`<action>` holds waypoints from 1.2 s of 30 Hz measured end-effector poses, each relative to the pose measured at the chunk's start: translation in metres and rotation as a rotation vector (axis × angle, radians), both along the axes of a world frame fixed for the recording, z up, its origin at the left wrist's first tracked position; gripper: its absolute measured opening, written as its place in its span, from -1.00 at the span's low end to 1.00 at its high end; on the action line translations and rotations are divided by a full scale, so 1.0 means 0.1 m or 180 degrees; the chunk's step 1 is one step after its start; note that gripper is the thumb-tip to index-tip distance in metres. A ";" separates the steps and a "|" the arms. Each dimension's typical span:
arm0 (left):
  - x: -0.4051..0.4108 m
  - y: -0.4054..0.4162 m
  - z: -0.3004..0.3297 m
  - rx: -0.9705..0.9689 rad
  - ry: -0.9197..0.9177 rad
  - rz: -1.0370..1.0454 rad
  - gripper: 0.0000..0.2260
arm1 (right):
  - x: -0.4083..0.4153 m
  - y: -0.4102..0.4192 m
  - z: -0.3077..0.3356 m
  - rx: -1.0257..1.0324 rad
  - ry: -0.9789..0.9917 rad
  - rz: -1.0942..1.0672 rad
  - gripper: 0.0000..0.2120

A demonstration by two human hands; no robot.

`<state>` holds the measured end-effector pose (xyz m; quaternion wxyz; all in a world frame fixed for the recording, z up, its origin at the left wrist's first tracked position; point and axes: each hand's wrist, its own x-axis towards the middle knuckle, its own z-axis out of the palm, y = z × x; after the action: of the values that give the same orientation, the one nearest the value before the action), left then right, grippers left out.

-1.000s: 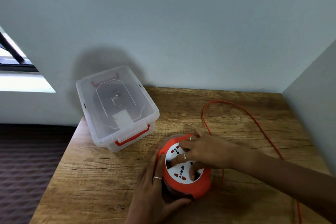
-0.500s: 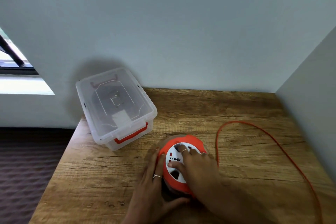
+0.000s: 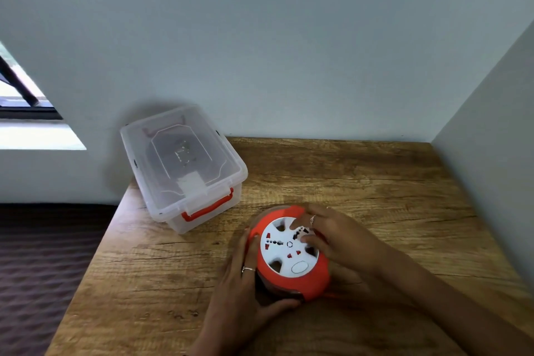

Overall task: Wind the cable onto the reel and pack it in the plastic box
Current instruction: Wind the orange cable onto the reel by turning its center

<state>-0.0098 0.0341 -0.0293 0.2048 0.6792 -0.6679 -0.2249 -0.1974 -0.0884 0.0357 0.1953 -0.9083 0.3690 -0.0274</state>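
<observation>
Under my hands the reel (image 3: 291, 251) is plastic: its orange shell looks smooth and a little matt, and its white face (image 3: 284, 246) is smooth too, with a soft shine. The box (image 3: 185, 167) is clear plastic, slightly cloudy, with a glossy lid, and its clip (image 3: 206, 208) is orange-red plastic. The table (image 3: 361, 182) is wood with a rough-looking grain and a matt finish. I wear thin metal rings (image 3: 248, 269), which are shiny. The wall (image 3: 260, 37) behind looks painted, matt and even. The floor (image 3: 37, 254) at left has a dark, textured surface; I cannot tell its material.
</observation>
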 end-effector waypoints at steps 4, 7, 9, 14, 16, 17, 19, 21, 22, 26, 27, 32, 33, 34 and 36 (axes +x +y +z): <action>0.01 0.01 -0.02 -0.0004 0.0013 0.0030 0.10 | -0.03 -0.11 0.10 -0.0164 0.0474 0.0870 -0.56; 0.01 0.02 -0.01 -0.0002 -0.0006 0.0016 0.10 | 0.05 -0.14 0.19 -0.0394 0.0725 0.1400 -0.47; 0.01 0.02 -0.01 0.0015 -0.0021 0.0011 0.09 | 0.10 -0.17 0.22 -0.0534 0.0922 0.1671 -0.41; 0.02 0.03 -0.02 0.0150 -0.0086 0.0016 0.10 | 0.12 -0.29 0.27 -0.0758 0.1374 0.2204 -0.31; 0.03 0.02 -0.02 0.0171 -0.0095 -0.0012 0.09 | 0.11 -0.33 0.27 -0.0905 0.1405 0.2449 -0.31; 0.03 0.02 -0.02 0.0172 -0.0100 -0.0027 0.09 | 0.12 -0.35 0.27 -0.0987 0.1386 0.2565 -0.32; 0.03 0.02 0.00 0.0161 -0.0089 -0.0058 0.08 | 0.16 -0.40 0.26 -0.1213 0.1365 0.2790 -0.36; 0.03 0.01 0.01 0.0165 -0.0095 -0.0077 0.09 | 0.21 -0.47 0.25 -0.1295 0.1467 0.2989 -0.36; 0.04 0.01 0.01 0.0172 -0.0100 -0.0073 0.10 | 0.24 -0.50 0.26 -0.1286 0.1497 0.3073 -0.34; 0.04 0.00 0.00 0.0278 -0.0140 -0.0027 0.12 | 0.33 -0.60 0.23 -0.1466 0.1177 0.3358 -0.34; 0.04 0.00 0.00 0.0297 -0.0134 -0.0022 0.12 | 0.34 -0.63 0.21 -0.1524 0.1042 0.3401 -0.37; 0.01 -0.01 0.01 0.0256 -0.0077 0.0075 0.13 | 0.33 -0.60 0.15 -0.1405 0.0899 0.3068 -0.42; 0.01 -0.01 0.01 0.0251 -0.0062 0.0101 0.12 | 0.33 -0.57 0.14 -0.1288 0.0933 0.2890 -0.43; 0.01 -0.02 0.01 0.0242 -0.0051 0.0111 0.12 | 0.32 -0.54 0.13 -0.1215 0.0963 0.2713 -0.44; 0.01 -0.01 0.00 0.0215 -0.0035 0.0101 0.11 | 0.31 -0.45 0.12 -0.1205 0.0995 0.2402 -0.46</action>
<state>-0.0093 0.0327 -0.0290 0.1817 0.6975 -0.6502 -0.2402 -0.1662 -0.1337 0.0479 -0.0361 -0.9922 0.0255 0.1163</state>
